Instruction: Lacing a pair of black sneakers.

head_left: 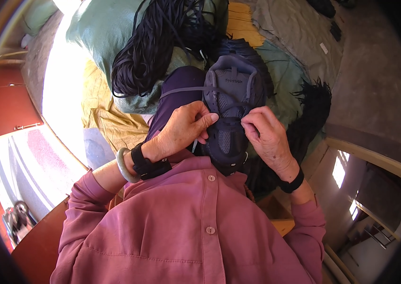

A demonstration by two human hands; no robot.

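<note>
A dark grey athletic shoe point(231, 84) lies in front of me, its toe toward me and its tongue at the far end. A flat dark shoelace point(188, 89) crosses its front, and one stretch runs left over my knee. My left hand point(193, 124) is closed at the shoe's left eyelet edge, thumb on top and fingers curled by the side. On the opposite edge, my right hand point(265, 134) pinches the shoelace between thumb and forefinger. The exact grip under both sets of fingertips is partly hidden.
A thick bundle of black laces point(143, 61) hangs over a green sack point(101, 35) ahead of me. Another dark shoe point(252, 54) lies behind the first. More black strands point(311, 109) lie at right, near a wooden-edged table point(375, 161). A red door panel point(6, 102) stands at left.
</note>
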